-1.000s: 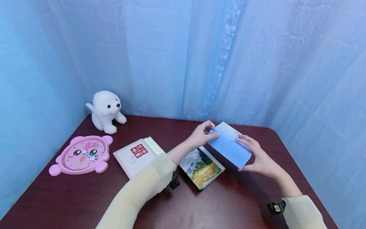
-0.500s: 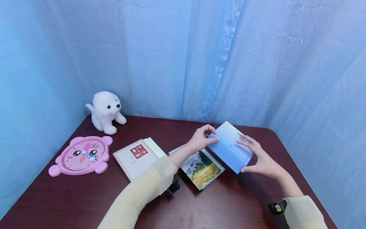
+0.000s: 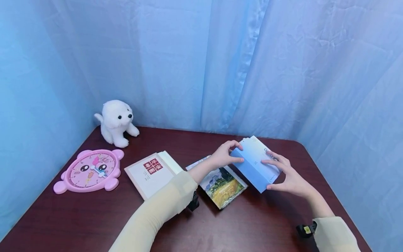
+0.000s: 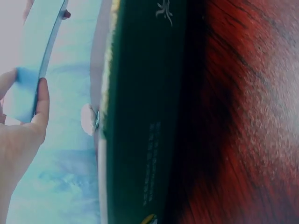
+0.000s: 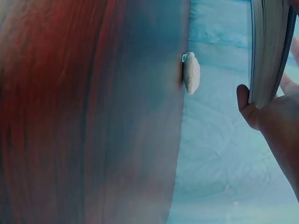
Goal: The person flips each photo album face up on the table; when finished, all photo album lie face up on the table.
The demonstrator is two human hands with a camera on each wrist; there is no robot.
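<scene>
A blue-and-white book [image 3: 252, 166] is held tilted above the right side of the table, between both hands. My left hand [image 3: 225, 154] pinches its left edge near the far corner, thumb on the spine side. On the right, my right hand [image 3: 288, 175] grips the near right part, with fingers spread over the cover and the thumb at the lower corner. Page edges of the book [image 5: 271, 51] show in the right wrist view. Below my left forearm lies a book with a painted landscape cover [image 3: 221, 187]; its dark green side [image 4: 140, 93] fills the left wrist view.
Left of the forearm lies a pale book with red square characters [image 3: 152, 171], on another book. Further left are a pink toy clock [image 3: 91, 170] and a white plush dog [image 3: 116, 122]. A small white object [image 5: 191, 73] sits at the table's far edge, before blue curtains [image 3: 176, 63].
The blue-and-white book has rotated, showing more of its cover and title, and shifted slightly right and nearer. Both hands have moved a little with it, keeping their hold.
</scene>
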